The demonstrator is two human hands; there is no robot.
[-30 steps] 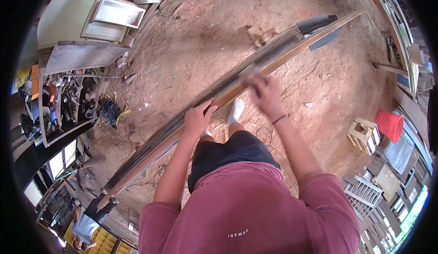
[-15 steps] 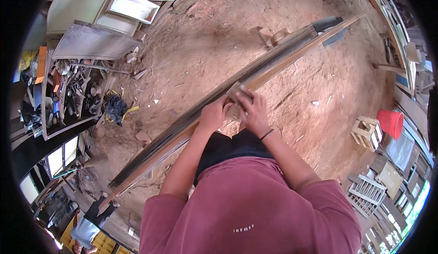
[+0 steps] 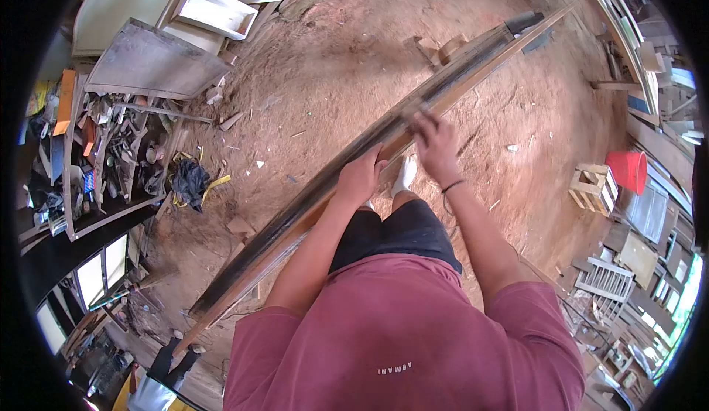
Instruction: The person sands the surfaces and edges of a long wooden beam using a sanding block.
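Note:
A long wooden plank (image 3: pixel 480 71) runs diagonally across the view, its pale brown edge up, beside a dark weathered beam (image 3: pixel 303 198). My left hand (image 3: pixel 359 176) is closed over the plank's edge near its middle, with the thumb towards the right. Farther along, my right hand (image 3: pixel 436 144) is on the plank with its fingers bent over a small block (image 3: pixel 414 111). Motion smears these fingertips and the block, so its exact kind does not show.
Wood offcuts (image 3: pixel 447 48) lie beyond the beam on the dirt floor (image 3: pixel 325 64). A cluttered shelf (image 3: pixel 111 160) and old panels (image 3: pixel 155 60) stand at left. A red bucket (image 3: pixel 626 172) and a wooden stool (image 3: pixel 593 189) stand at right. Another person (image 3: pixel 159 381) is at lower left.
My right hand has slid up and right along the plank with the small block, away from my left hand. My left hand sits slightly farther right in view. The camera view has shifted.

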